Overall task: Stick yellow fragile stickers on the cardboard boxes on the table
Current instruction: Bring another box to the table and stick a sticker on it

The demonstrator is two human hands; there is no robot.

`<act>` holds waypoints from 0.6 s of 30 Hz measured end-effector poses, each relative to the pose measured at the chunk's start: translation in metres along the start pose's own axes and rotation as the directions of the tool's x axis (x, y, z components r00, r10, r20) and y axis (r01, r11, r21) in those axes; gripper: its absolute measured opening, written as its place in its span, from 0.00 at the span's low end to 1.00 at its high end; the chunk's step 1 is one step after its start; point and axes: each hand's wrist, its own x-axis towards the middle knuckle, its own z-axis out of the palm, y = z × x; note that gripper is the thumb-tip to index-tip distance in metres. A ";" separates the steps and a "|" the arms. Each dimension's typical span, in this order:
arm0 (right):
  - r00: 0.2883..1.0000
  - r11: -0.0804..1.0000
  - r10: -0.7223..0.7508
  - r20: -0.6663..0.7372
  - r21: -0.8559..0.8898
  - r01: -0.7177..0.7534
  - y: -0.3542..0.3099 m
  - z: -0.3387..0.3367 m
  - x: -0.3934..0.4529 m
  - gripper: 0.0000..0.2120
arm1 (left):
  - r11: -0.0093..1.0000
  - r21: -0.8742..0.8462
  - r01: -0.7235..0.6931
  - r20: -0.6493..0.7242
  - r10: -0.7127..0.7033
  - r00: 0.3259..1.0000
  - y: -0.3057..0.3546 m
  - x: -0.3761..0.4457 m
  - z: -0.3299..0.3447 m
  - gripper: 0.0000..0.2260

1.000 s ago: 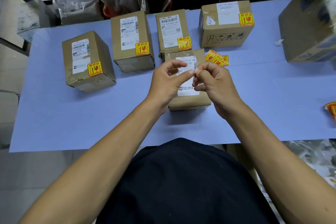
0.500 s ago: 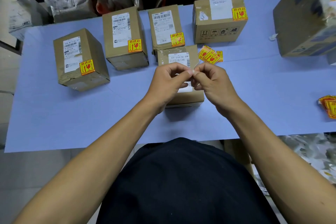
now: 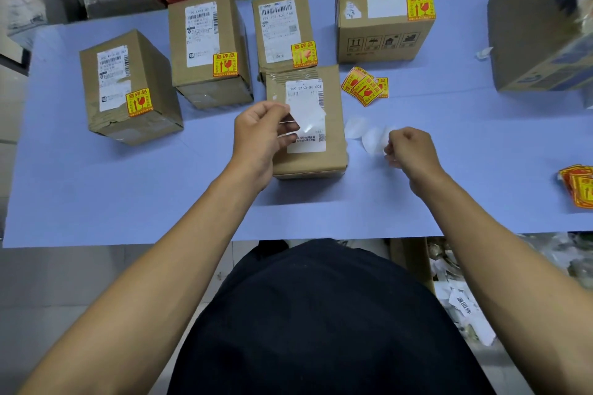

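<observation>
Sticker point(image 3: 306, 120), glossy and pale on its visible side, pinched in left hand point(image 3: 263, 135) above taped brown cardboard box point(image 3: 308, 125). Right hand point(image 3: 409, 151) curled round blurred white backing paper point(image 3: 373, 139) over smooth blue tabletop point(image 3: 160, 189).

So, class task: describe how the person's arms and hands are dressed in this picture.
Both forearms are bare up to the frame edge, with no sleeves in view. The left hand and right hand wear no gloves, rings or watch that I can see. A dark garment covers the torso.

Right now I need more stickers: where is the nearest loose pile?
In the head view, the loose yellow stickers lie on the table, just right of the unstickered box, below the rightmost stickered box.
</observation>
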 end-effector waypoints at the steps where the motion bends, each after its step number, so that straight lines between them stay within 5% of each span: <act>1: 1.000 0.999 0.010 0.007 -0.044 -0.010 0.005 -0.001 0.004 0.06 | 1.000 0.018 0.002 -0.009 -0.002 1.000 -0.001 0.000 -0.001 0.07; 8: 0.999 0.952 -0.017 -0.031 -0.305 0.007 0.021 -0.005 0.016 0.02 | 0.995 0.097 0.006 -0.036 -0.003 0.999 -0.007 -0.001 -0.003 0.08; 12: 0.994 0.927 -0.066 -0.092 -0.373 0.027 0.013 -0.004 0.006 0.16 | 0.995 0.100 0.002 -0.047 0.002 0.999 -0.006 0.001 -0.005 0.06; 18: 0.976 0.924 -0.204 -0.070 -0.345 0.168 0.000 -0.003 -0.021 0.16 | 0.995 0.096 -0.001 -0.038 0.005 0.999 -0.005 0.003 -0.003 0.05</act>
